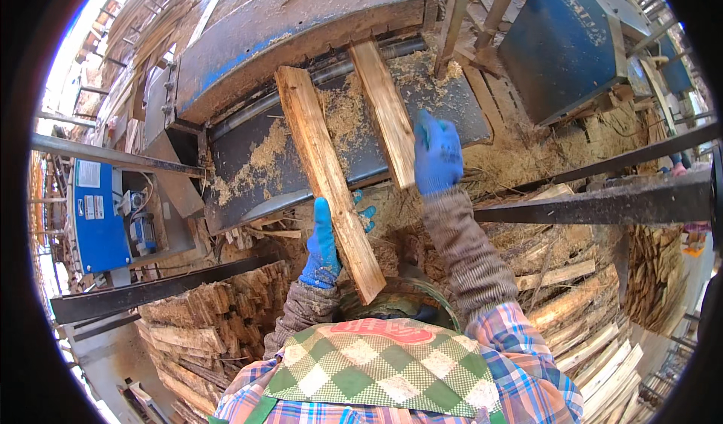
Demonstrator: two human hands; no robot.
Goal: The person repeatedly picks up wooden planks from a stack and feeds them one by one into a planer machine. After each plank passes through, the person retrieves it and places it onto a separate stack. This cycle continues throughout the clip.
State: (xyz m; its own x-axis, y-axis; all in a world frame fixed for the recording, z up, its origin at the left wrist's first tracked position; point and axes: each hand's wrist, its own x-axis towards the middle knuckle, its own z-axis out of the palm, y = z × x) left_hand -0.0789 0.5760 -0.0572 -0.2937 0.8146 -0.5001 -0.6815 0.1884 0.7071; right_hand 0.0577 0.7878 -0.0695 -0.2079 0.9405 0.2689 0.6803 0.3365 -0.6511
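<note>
My left hand (322,247), in a blue glove, grips a long rough wooden board (324,160) near its close end. The thumb lies along the left edge and fingertips show past the right edge. This board's far end rests over the dark metal bed of a machine (256,172). A second wooden board (385,115) lies to the right, its far end at the slot under the machine's housing. Beside that board's right edge is my right hand (439,157), also blue-gloved, with curled fingers. Whether it touches the board, or holds anything underneath, is hidden.
Sawdust lies on the machine bed below the rusty housing (301,36). Blue machine boxes stand at left (98,217) and right (565,47). Dark metal bars (595,202) reach in from both sides. Stacked wood slabs (203,341) flank me on left and right.
</note>
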